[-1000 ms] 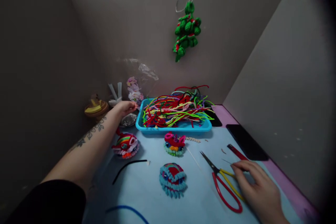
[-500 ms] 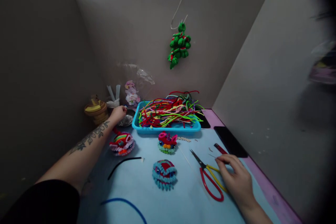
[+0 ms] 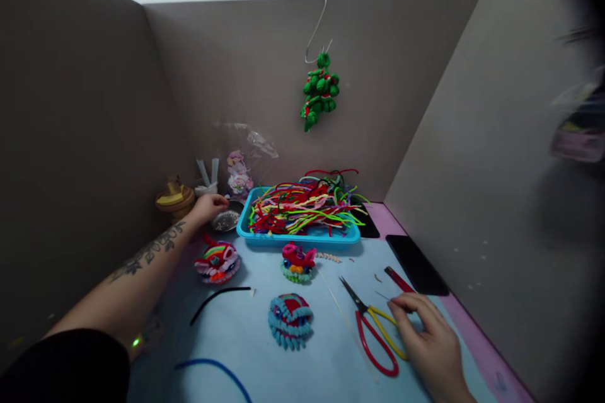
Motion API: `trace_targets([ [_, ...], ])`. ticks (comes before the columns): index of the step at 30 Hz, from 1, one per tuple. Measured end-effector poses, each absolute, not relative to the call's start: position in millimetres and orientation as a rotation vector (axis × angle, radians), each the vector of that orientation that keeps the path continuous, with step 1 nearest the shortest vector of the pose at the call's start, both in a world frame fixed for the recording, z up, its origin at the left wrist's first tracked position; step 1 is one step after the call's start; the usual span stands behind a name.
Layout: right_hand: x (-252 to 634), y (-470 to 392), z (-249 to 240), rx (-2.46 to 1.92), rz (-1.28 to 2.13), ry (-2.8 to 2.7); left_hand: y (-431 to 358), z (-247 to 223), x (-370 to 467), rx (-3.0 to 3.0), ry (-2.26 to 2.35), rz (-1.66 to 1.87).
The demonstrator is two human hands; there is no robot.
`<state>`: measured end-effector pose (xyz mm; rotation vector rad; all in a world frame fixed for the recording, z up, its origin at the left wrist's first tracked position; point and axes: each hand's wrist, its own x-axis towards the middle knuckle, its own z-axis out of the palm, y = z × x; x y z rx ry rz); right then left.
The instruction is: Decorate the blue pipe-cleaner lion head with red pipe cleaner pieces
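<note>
My left hand (image 3: 210, 206) reaches to the back left, its fingers pinched above the rim of a small metal dish (image 3: 227, 220) with tiny pale bits in it. Whatever is between those fingertips is too small to make out. At the right, my right hand (image 3: 428, 335) pinches a thin, needle-like wire (image 3: 382, 295) that points left. Beside it lie scissors (image 3: 363, 312) with one red and one yellow handle, blades slightly apart. Three fuzzy pipe-cleaner lion heads sit on the mat: a pink and red one (image 3: 218, 261), a small red and green one (image 3: 297, 262) and a blue one (image 3: 290, 321).
A blue tray (image 3: 302, 240) heaped with colourful pipe cleaners stands at the back. A black phone (image 3: 416, 264) and a red-handled tool (image 3: 397, 279) lie right. Black (image 3: 220, 293) and blue (image 3: 212, 363) stems lie left. A green ornament (image 3: 320, 91) hangs from the partition.
The view has tilted slightly. My left hand's fingers have extended a little to the right over the metal dish. My right hand keeps its pinch on the wire.
</note>
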<state>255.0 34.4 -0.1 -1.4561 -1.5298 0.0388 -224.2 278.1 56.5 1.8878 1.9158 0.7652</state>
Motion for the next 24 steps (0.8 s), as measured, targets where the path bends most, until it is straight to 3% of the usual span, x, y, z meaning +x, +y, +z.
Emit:
trace_targets([
  [16,251.9,28.4,1.6,-1.337,0.025,-1.57,276.8,65.3,-205.4,1.74,2.046,0.819],
  [24,248.8,25.9,2.0,-1.311,0.042,-1.571,230.5,134.6,-169.7,1.339,1.369,1.481],
])
